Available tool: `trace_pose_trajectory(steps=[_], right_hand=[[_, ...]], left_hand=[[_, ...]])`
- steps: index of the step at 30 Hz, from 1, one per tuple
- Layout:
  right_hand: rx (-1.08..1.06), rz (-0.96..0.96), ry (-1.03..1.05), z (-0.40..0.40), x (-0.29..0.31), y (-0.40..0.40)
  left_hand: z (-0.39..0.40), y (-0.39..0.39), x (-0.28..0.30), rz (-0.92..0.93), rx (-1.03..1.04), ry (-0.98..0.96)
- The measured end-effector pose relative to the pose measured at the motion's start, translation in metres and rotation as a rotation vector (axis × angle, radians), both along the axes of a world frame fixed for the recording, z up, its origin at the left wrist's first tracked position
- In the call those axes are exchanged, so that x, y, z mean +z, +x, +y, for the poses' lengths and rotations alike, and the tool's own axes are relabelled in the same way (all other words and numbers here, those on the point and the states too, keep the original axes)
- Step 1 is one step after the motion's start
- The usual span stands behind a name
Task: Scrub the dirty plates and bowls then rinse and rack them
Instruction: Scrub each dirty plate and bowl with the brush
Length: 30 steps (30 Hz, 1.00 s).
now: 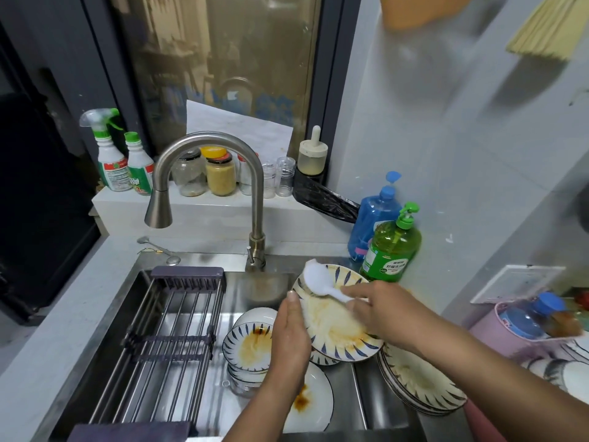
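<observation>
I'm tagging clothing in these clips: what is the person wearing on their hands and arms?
Nothing shows: the left hand and right hand are bare, without gloves, rings or a watch. Both forearms are uncovered to the frame's edge; no sleeve is in view.

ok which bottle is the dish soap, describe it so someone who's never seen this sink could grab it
Start at the steel faucet behind the sink and look right, to the corner by the wall. Two pump bottles stand there together; the dish soap is the nearer one, the green bottle. Its green pump and green label set it apart from the blue bottle behind it.
</observation>
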State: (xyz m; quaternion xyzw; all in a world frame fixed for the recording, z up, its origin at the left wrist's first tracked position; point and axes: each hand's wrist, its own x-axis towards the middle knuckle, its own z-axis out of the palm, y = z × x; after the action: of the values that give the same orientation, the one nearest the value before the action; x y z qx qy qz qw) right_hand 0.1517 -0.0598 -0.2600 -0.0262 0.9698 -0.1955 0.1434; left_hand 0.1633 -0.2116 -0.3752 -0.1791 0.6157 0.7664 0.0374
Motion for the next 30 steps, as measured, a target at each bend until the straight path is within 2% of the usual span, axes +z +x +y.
trace_pose_trajectory(steps=[3,7,9,11,13,17,19,25,30], right_hand=[[0.060,-0.091,-0.129,-0.008,-0.015,0.006],[0.093,-0.306,-0.238,0.001,-0.008,0.011],[0.119,-0.394,-0.237,0.009,0.000,0.013],[0.195,-0.431,-0.098,0.020,0.009,0.016],[0.254,-0.399,0.087,0.030,0.019,0.018],[0.213,-0.153,0.417,0.043,0.035,0.014],[0.211,-0.042,0.509,0.045,0.037,0.011],[0.329,0.118,0.405,0.025,0.029,0.007],[0.280,0.088,0.551,0.036,0.024,0.008]], left_hand=[[-0.003,0.001,-0.002,-0.053,0.056,0.084],[-0.013,0.001,0.013,-0.151,0.073,0.174],[-0.017,0.001,0.016,-0.157,0.080,0.133],[-0.020,0.001,0.009,-0.109,0.095,0.002],[-0.026,-0.001,-0.003,-0.055,0.106,-0.070],[-0.032,-0.002,0.002,-0.045,0.058,-0.108],[-0.031,0.000,0.009,-0.035,-0.008,-0.107],[-0.023,0.003,0.010,-0.081,-0.176,-0.094],[-0.034,0.004,0.016,0.022,-0.065,-0.168]])
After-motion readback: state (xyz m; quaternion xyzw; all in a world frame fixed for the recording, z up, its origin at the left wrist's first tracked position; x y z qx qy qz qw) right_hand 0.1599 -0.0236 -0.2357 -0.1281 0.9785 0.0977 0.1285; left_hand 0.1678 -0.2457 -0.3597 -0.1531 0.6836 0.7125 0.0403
